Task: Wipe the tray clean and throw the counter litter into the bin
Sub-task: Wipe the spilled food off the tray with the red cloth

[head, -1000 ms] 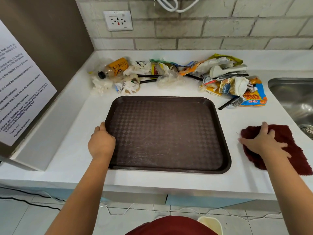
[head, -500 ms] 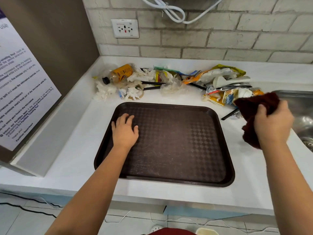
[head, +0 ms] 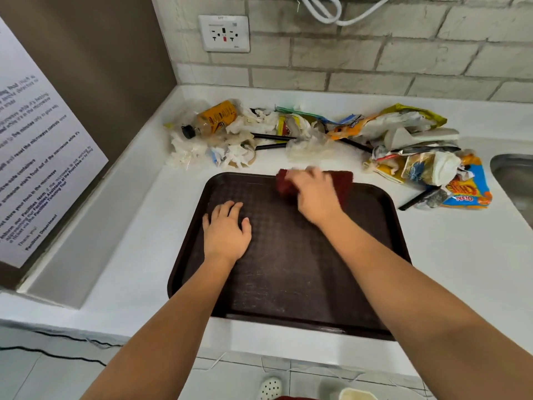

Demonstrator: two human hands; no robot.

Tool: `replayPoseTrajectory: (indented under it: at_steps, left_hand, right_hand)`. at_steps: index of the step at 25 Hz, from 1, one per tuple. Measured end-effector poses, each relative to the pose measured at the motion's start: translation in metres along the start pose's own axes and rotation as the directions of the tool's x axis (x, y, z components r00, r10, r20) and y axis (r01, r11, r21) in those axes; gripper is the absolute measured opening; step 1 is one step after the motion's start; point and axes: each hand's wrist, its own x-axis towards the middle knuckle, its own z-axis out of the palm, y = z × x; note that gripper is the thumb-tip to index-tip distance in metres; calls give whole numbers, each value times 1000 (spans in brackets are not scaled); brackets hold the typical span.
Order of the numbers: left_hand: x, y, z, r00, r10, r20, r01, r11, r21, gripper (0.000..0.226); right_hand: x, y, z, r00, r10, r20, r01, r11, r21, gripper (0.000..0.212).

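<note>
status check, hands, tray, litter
Left hand flat on dark brown plastic tray; right hand gripping dark red cloth at tray's far edge. Litter pile behind, untouched.

The left hand lay flat on the dark brown plastic tray. At one o'clock from it, the right hand pressed a dark red cloth against the tray's far edge on the white worktop.

A pale brick wall carries a white socket. A white tabletop adjoins a steel sink; the floor is tiled.
</note>
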Motion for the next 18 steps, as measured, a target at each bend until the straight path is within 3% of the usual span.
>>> replayPoseTrajectory:
  at_steps: [1, 3, 8, 13, 18]
  left_hand:
    - [0, 0, 0, 1000, -3, -3, 3, 1000, 0, 48]
    - [3, 0, 0, 1000, -9, -11, 9, 1000, 0, 49]
    - [4, 1, 1, 1000, -28, -4, 28, 999, -17, 49]
    - [4, -1, -1, 999, -40, -5, 40, 999, -12, 50]
    - [3, -1, -2, 999, -36, 12, 36, 999, -1, 51]
  right_hand:
    - [4, -3, 13, 985, -24, 172, 31, 999, -41, 60]
    - [14, -5, 23, 944, 23, 328, 11, 995, -103, 64]
    - [10, -4, 25, 928, 158, 338, -75, 967, -245, 68]
    - [-4, 17, 16, 894, 317, 317, -266, 944, -195, 67]
    - [-25, 48, 4, 772, 561, 299, -502, 827, -254, 62]
